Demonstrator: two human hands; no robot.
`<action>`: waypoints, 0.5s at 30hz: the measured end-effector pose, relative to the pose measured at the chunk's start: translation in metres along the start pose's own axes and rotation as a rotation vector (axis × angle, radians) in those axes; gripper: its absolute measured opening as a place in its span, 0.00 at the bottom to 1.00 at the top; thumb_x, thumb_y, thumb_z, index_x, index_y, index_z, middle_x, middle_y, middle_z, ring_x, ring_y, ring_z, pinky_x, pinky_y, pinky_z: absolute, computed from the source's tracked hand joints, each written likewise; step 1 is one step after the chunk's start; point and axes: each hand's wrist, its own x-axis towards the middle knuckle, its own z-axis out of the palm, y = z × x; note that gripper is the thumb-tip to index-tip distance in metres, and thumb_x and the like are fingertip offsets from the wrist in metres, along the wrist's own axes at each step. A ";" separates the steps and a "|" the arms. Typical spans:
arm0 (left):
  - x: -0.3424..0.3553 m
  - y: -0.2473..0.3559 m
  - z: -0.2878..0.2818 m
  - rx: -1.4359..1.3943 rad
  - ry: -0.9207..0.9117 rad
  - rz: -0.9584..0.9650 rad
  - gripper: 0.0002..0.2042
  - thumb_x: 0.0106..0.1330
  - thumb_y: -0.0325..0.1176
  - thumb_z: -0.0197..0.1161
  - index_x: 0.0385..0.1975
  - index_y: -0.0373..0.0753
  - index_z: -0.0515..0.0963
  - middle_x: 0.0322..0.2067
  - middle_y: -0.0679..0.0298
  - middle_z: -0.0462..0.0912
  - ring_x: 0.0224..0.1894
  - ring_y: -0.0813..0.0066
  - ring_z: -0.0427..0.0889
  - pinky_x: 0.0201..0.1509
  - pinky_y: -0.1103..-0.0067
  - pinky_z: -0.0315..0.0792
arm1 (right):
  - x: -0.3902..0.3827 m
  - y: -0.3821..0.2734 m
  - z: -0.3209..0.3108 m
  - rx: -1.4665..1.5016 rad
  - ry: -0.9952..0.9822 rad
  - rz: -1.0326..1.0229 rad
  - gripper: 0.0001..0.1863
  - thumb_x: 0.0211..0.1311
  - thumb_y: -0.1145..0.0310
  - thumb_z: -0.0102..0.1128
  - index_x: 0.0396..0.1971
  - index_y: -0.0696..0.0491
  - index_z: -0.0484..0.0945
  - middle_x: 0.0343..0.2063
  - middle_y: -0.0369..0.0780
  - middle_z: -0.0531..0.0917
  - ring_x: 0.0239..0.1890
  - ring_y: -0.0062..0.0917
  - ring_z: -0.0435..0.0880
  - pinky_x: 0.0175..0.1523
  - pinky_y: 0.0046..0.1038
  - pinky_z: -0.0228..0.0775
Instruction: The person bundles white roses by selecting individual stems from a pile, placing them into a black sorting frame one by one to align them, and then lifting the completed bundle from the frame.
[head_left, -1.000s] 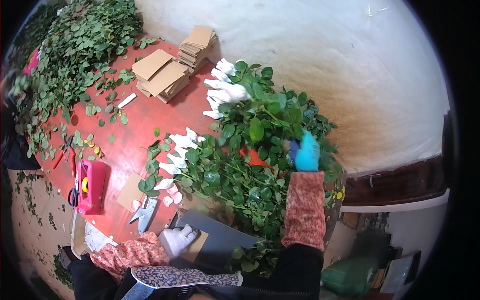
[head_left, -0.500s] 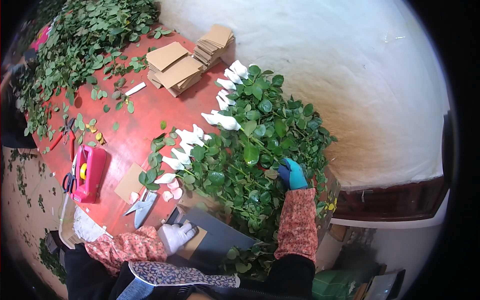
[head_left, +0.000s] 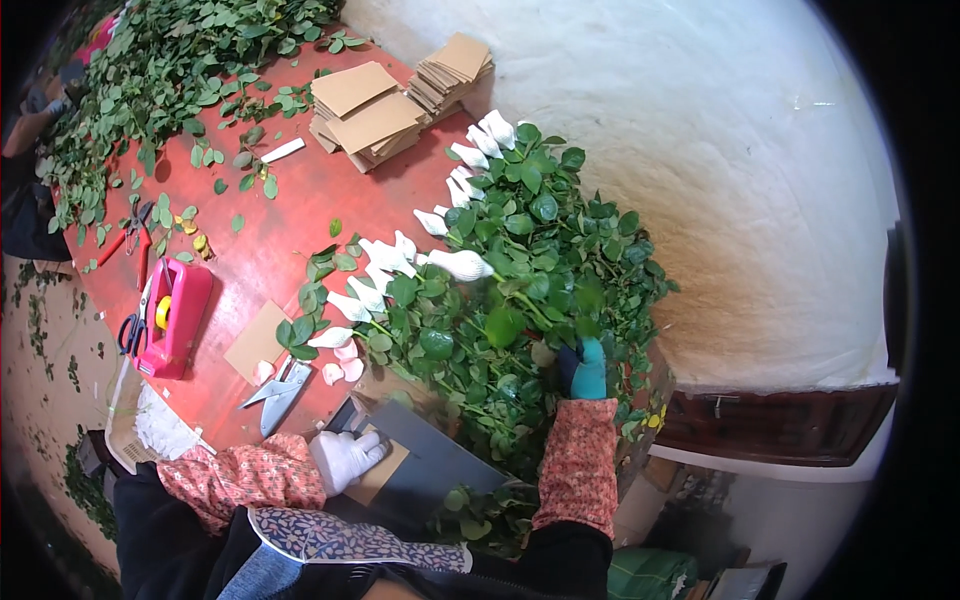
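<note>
My right hand (head_left: 585, 368), in a teal and dark blue glove, is closed around the stem of a long-stemmed rose. The head of this rose (head_left: 460, 265) wears a white net sleeve and points left, over other leafy stems. Beneath it lie more roses (head_left: 388, 256) with white-sleeved heads, in two rows along the red table. My left hand (head_left: 346, 462), white-gloved, has its fingers curled on a small piece of brown cardboard (head_left: 384, 474). That cardboard rests on a dark grey board (head_left: 440, 455) close to my body. The right fingertips are partly hidden by leaves.
Shears (head_left: 278, 396), a cardboard sheet (head_left: 256, 343) and pink petals lie left of the roses. Farther left are a pink tape dispenser (head_left: 180, 325), scissors and red-handled pruners (head_left: 130, 240). Cardboard stacks (head_left: 370, 115) and a leaf pile (head_left: 200, 60) stand at the back; a white wall (head_left: 720, 200) bounds the right.
My right hand has moved slightly nearer to me, and the held rose's head has shifted down and right relative to the rows. The left hand stays on the cardboard. The view has shifted a little.
</note>
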 end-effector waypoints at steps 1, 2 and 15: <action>0.000 0.000 0.000 -0.003 0.004 0.001 0.26 0.53 0.33 0.62 0.55 0.47 0.68 0.43 0.62 0.73 0.30 0.61 0.81 0.27 0.68 0.76 | -0.001 0.016 -0.007 0.164 -0.073 0.076 0.11 0.63 0.77 0.55 0.45 0.59 0.79 0.40 0.40 0.83 0.39 0.27 0.82 0.44 0.27 0.74; -0.001 -0.001 0.000 0.000 0.011 0.000 0.26 0.53 0.33 0.62 0.55 0.47 0.69 0.43 0.62 0.73 0.30 0.61 0.81 0.28 0.68 0.76 | 0.001 0.012 -0.009 0.322 -0.135 0.163 0.12 0.64 0.77 0.55 0.46 0.59 0.79 0.41 0.40 0.83 0.41 0.27 0.81 0.46 0.27 0.73; 0.002 0.000 0.000 -0.001 -0.062 0.017 0.30 0.50 0.38 0.67 0.56 0.45 0.68 0.44 0.61 0.71 0.33 0.60 0.81 0.30 0.67 0.77 | -0.057 -0.039 0.099 -1.078 -0.430 -0.332 0.29 0.53 0.52 0.62 0.50 0.54 0.73 0.48 0.46 0.75 0.52 0.46 0.72 0.57 0.50 0.63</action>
